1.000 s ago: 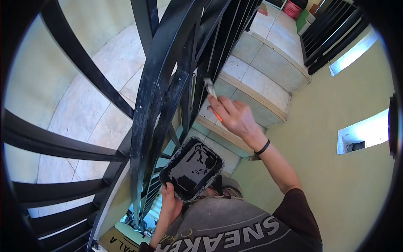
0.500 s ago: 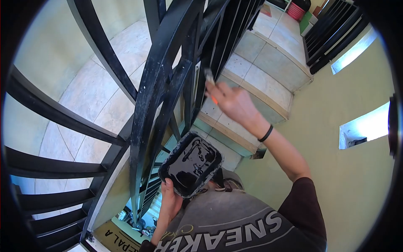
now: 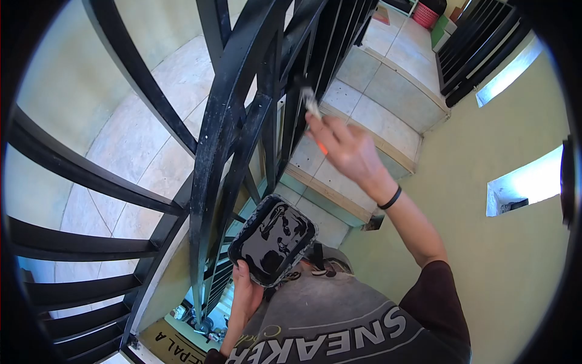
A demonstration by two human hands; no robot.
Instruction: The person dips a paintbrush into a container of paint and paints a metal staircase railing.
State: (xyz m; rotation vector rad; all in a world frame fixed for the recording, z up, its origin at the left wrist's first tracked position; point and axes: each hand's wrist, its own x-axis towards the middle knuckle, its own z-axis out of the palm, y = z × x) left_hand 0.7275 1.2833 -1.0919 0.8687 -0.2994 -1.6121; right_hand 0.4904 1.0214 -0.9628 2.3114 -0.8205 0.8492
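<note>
My right hand [image 3: 348,150] is closed around a paintbrush [image 3: 311,103] with an orange part showing between the fingers. The brush's dark tip is blurred and lies over the black railing [image 3: 227,115]; whether it touches a bar I cannot tell. Lower down, my left hand [image 3: 244,291] grips the near edge of a black tray [image 3: 273,241], its thumb over the rim. Glossy black liquid lies in the tray, and its rim is smeared with grey. Small pale specks mark the railing's curved rail.
Tiled stairs [image 3: 379,124] climb to the upper right beside a yellowish wall [image 3: 448,176] with small openings. A pink basket [image 3: 425,14] and a second black railing [image 3: 479,48] are at the top. Curved bars stand at left, before a tiled floor.
My right hand and the brush have moved up along the railing, then slightly right. The tray has shifted slightly in my left hand's hold, and the view has tilted a little.
</note>
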